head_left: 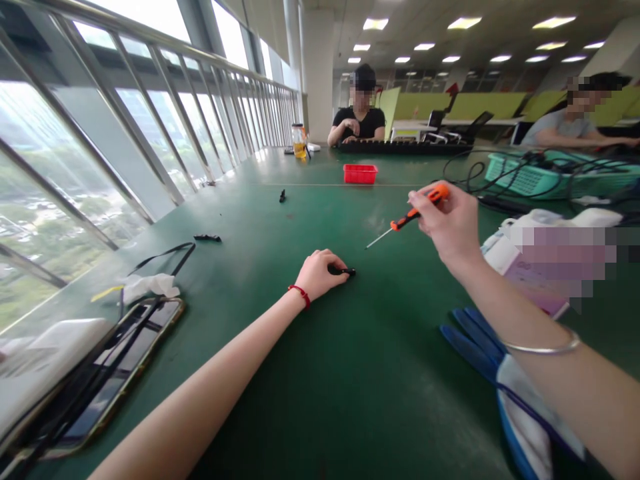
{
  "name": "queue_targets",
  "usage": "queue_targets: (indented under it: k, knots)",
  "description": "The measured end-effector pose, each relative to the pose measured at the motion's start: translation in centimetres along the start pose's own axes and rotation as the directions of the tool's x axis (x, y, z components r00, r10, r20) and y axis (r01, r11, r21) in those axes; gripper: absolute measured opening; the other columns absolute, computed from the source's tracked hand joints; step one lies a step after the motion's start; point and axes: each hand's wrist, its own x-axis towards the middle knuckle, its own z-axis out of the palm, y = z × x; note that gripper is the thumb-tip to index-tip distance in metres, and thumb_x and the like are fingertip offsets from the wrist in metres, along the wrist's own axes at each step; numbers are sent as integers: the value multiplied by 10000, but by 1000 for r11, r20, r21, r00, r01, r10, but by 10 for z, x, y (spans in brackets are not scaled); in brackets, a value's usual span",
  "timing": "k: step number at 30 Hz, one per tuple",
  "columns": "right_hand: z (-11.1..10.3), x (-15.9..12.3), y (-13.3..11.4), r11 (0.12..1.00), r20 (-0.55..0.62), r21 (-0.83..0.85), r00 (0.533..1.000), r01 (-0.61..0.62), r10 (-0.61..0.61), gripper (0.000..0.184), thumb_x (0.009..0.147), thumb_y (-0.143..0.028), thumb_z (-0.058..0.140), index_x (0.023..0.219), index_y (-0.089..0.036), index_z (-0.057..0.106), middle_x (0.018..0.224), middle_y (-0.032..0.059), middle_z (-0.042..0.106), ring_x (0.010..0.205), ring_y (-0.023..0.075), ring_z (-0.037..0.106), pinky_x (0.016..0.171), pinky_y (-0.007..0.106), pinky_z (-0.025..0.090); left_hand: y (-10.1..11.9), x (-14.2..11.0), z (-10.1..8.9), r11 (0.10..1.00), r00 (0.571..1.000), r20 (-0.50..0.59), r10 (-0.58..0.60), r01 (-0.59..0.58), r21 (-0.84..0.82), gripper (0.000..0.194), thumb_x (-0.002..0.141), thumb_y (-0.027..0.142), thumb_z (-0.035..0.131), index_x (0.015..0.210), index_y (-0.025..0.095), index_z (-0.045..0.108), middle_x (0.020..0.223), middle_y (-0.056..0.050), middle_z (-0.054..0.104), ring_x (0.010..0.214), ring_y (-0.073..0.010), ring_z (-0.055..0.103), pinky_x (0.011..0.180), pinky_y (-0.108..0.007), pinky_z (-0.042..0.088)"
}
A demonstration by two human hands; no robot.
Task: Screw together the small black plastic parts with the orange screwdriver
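My left hand [324, 275] rests on the green table [280, 373], its fingers closed around a small black part [345, 271] whose exact kind I cannot make out. Raised above the table to the right, my right hand [447, 223] grips a screwdriver [406, 219] with an orange and black handle. Its thin metal shaft slants down to the left, and the tip is apart from the black part. Two other small black pieces lie farther off: one [207, 238] to the left and another [283, 195] toward the back.
A red tray [360, 174] stands mid-back. On the right are a teal basket [560, 175] with tangled cables, a pink-and-white package [545, 267] and blue-white gloves [520, 393]. A phone [125, 373] with a strap lies at left. A person [360, 120] sits across; another sits at far right.
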Motion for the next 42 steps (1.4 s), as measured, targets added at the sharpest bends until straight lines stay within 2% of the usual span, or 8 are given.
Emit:
queue_targets:
  k: [2, 4, 9, 14, 21, 30, 37, 42]
  knots:
    - [9, 10, -7, 999, -43, -30, 998, 33, -35, 247, 759, -356, 622, 609, -212, 490, 548, -28, 457, 482, 85, 404, 458, 252, 346, -3, -2, 2, 1000, 1000, 1, -13, 13, -16, 118, 700, 288, 669, 753, 189, 705, 845, -27, 666, 848, -189, 577, 814, -334, 452]
    - [19, 14, -14, 992, -18, -69, 994, 109, -110, 228, 747, -267, 601, 569, -210, 471, 537, -28, 454, 512, 90, 414, 497, 257, 359, -2, -3, 2, 999, 1000, 1, -26, 26, -27, 115, 697, 284, 672, 754, 191, 709, 856, -27, 665, 857, -190, 572, 830, -342, 442]
    - [37, 5, -11, 979, -26, -55, 980, 195, -196, 171, 694, -170, 550, 566, -213, 446, 542, -37, 447, 513, 90, 400, 501, 257, 344, 0, -2, 3, 999, 999, -10, -30, 30, -31, 103, 691, 270, 678, 752, 194, 712, 851, -23, 663, 864, -194, 562, 837, -343, 432]
    - [41, 0, 1, 985, -33, -39, 985, 168, -170, 172, 686, -176, 531, 556, -221, 427, 529, -39, 438, 499, 100, 400, 491, 263, 343, -1, 0, 4, 999, 999, 2, -40, 40, -32, 103, 690, 273, 678, 751, 197, 711, 857, -17, 665, 876, -199, 558, 847, -345, 424]
    - [44, -4, 0, 986, 51, -94, 989, 141, -137, 172, 707, -205, 527, 570, -228, 425, 544, -34, 462, 513, 110, 423, 519, 264, 367, -3, 0, 4, 999, 999, 2, -40, 40, -20, 109, 683, 272, 675, 756, 200, 711, 853, -15, 664, 880, -201, 559, 843, -347, 420]
    - [44, -7, 1, 980, 84, -144, 988, 138, -126, 179, 722, -222, 521, 582, -226, 410, 576, -27, 470, 531, 106, 427, 538, 251, 367, 0, 0, 4, 999, 999, 6, -40, 40, -22, 105, 682, 270, 674, 752, 201, 711, 856, -17, 663, 883, -203, 561, 852, -354, 422]
    - [42, -4, -11, 961, 183, -254, 981, 109, -63, 336, 791, -417, 514, 546, -212, 412, 510, -35, 395, 498, 100, 369, 543, 259, 329, 0, -1, 5, 1000, 1000, -22, -3, 3, -17, 160, 679, 263, 673, 827, 208, 702, 847, -6, 666, 867, -195, 570, 846, -350, 433]
    - [34, 3, -26, 923, 339, -369, 940, 112, 22, 105, 670, -271, 572, 735, -214, 512, 593, -40, 483, 532, 109, 416, 535, 249, 301, -1, -1, 4, 997, 999, -28, 47, -48, -52, 110, 700, 229, 654, 799, 212, 701, 840, 3, 673, 841, -172, 585, 828, -318, 451]
